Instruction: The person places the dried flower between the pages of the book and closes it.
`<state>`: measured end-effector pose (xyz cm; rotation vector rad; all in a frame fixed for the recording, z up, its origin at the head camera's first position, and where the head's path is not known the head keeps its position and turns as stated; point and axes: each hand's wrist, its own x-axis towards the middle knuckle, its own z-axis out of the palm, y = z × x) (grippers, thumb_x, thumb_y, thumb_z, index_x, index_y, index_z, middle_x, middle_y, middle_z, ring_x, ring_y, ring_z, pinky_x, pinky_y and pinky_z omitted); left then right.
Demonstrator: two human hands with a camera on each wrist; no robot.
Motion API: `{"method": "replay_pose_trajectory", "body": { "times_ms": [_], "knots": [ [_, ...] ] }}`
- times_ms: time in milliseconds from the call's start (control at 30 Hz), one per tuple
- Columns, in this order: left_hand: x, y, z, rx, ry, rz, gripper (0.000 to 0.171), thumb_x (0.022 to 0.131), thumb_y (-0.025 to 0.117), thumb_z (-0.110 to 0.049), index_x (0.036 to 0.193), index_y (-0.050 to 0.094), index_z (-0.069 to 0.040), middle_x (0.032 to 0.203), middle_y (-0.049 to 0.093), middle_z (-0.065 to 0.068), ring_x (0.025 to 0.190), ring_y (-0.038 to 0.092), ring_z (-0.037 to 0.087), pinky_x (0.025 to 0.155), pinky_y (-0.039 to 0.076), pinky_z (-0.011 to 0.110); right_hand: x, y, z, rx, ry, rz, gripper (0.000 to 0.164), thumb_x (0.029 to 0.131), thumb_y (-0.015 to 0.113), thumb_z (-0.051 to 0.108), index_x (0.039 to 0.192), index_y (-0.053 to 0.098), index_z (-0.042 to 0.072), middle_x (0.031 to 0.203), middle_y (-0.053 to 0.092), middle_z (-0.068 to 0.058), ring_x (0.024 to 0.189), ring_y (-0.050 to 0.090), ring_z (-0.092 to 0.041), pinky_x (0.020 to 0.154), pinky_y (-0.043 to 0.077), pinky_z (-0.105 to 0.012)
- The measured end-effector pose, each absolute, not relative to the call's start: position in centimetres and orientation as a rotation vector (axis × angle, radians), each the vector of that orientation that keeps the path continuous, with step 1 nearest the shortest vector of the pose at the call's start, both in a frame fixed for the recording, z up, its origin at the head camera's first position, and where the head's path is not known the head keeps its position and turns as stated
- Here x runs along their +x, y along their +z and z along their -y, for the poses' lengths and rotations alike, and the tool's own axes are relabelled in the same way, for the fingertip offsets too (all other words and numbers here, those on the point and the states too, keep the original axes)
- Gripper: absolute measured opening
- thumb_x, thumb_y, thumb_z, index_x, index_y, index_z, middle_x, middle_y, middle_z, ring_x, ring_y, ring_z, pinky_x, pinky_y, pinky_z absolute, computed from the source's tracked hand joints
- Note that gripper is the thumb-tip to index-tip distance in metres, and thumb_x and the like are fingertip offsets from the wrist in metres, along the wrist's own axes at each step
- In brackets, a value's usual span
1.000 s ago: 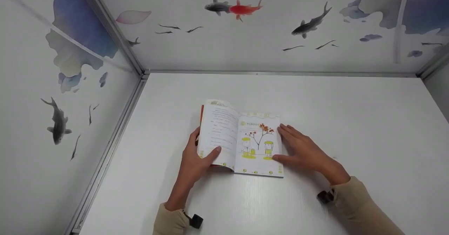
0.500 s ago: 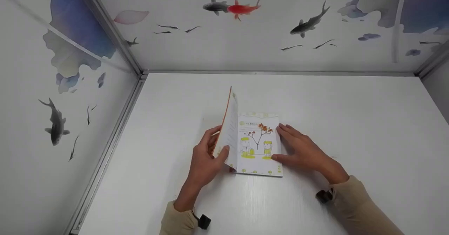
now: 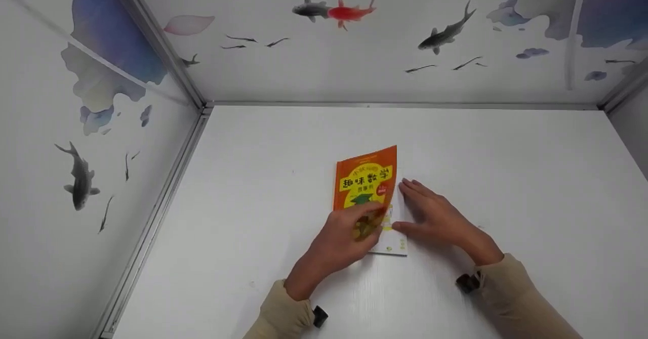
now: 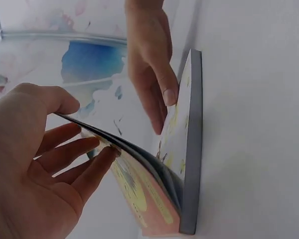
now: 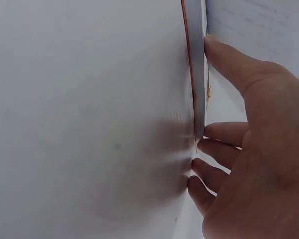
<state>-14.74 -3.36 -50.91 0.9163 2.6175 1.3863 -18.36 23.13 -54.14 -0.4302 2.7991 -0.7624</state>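
A paperback book (image 3: 365,174) with an orange and yellow cover lies on the table, its front cover and some pages lifted and swung over to the right. My left hand (image 3: 349,235) pinches the free edge of that lifted part; in the left wrist view the thumb is on the inner side and the fingers (image 4: 70,154) on the cover side. My right hand (image 3: 435,217) rests at the book's right edge, thumb on the white page and fingertips along the side. In the right wrist view the page block (image 5: 198,74) stands beside those fingers.
The white table (image 3: 243,187) spreads around the book. A back wall (image 3: 374,66) and a left wall (image 3: 35,187), both printed with fish, meet the table along metal rails. Beige sleeves and small black wrist cameras are on both arms.
My left hand has moved right, lifting the left-hand pages and cover off the table and swinging them over toward the right page. The orange cover now faces up. My right hand has stayed put.
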Motion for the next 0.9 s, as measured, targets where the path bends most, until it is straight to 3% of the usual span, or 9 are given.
{"method": "replay_pose_trajectory", "body": {
  "times_ms": [133, 233, 333, 467, 567, 767, 900],
  "knots": [
    [-14.2, -51.9, 2.5, 0.980, 1.153, -2.688, 0.050, 0.093, 0.072, -0.034, 0.141, 0.057, -0.028, 0.141, 0.060, -0.011, 0.132, 0.054, 0.009, 0.108, 0.048, 0.032, -18.4, -54.1, -23.0, -0.483, -0.755, -2.776, 0.098, 0.084, 0.076, 0.055, 0.161, 0.023, 0.026, 0.169, 0.022, 0.003, 0.157, 0.019, -0.028, 0.119, 0.031, -0.057],
    [-13.7, -52.9, 2.2, 0.973, 1.014, -2.746, 0.052, 0.092, 0.073, -0.036, 0.141, 0.058, -0.030, 0.145, 0.058, -0.009, 0.140, 0.048, 0.013, 0.112, 0.045, 0.037, -18.4, -53.9, -23.2, -0.519, -0.765, -2.731, 0.093, 0.089, 0.076, 0.034, 0.162, 0.021, 0.019, 0.170, 0.018, -0.002, 0.157, 0.017, -0.030, 0.119, 0.029, -0.056],
    [-13.5, -53.8, 2.1, 0.981, 0.892, -2.793, 0.053, 0.091, 0.073, -0.040, 0.141, 0.058, -0.031, 0.147, 0.056, -0.007, 0.143, 0.045, 0.016, 0.114, 0.043, 0.039, -18.3, -53.7, -23.4, -0.529, -0.806, -2.683, 0.088, 0.091, 0.068, 0.010, 0.162, 0.017, 0.011, 0.170, 0.015, -0.008, 0.157, 0.016, -0.032, 0.120, 0.026, -0.055],
    [-13.5, -54.3, 2.1, 1.003, 0.793, -2.812, 0.055, 0.089, 0.075, -0.044, 0.139, 0.058, -0.031, 0.148, 0.053, -0.008, 0.144, 0.041, 0.015, 0.116, 0.041, 0.040, -18.4, -53.7, -23.5, -0.525, -0.850, -2.657, 0.089, 0.087, 0.056, -0.008, 0.163, 0.016, 0.015, 0.170, 0.015, -0.008, 0.157, 0.016, -0.031, 0.121, 0.025, -0.054],
    [-13.7, -54.2, 2.3, 1.014, 0.783, -2.783, 0.057, 0.087, 0.077, -0.045, 0.139, 0.057, -0.031, 0.149, 0.050, -0.008, 0.143, 0.039, 0.014, 0.116, 0.041, 0.039, -18.6, -53.6, -23.5, -0.502, -0.841, -2.672, 0.086, 0.088, 0.055, -0.008, 0.162, 0.022, 0.022, 0.169, 0.019, -0.006, 0.157, 0.018, -0.030, 0.120, 0.029, -0.053],
    [-13.8, -53.8, 2.8, 1.020, 0.776, -2.699, 0.058, 0.089, 0.076, -0.039, 0.142, 0.053, -0.032, 0.152, 0.044, -0.008, 0.145, 0.035, 0.013, 0.116, 0.041, 0.036, -18.6, -53.7, -23.1, -0.459, -0.794, -2.730, 0.072, 0.095, 0.059, 0.007, 0.159, 0.030, 0.021, 0.168, 0.024, -0.007, 0.155, 0.023, -0.032, 0.117, 0.033, -0.055],
    [-14.0, -53.7, 3.0, 1.058, 0.776, -2.677, 0.055, 0.093, 0.069, -0.046, 0.144, 0.053, -0.031, 0.152, 0.045, -0.007, 0.146, 0.036, 0.013, 0.116, 0.041, 0.036, -18.7, -53.7, -23.3, -0.438, -0.767, -2.739, 0.068, 0.098, 0.060, 0.015, 0.159, 0.032, 0.023, 0.167, 0.027, -0.006, 0.154, 0.026, -0.031, 0.117, 0.033, -0.055]
  ]
}}
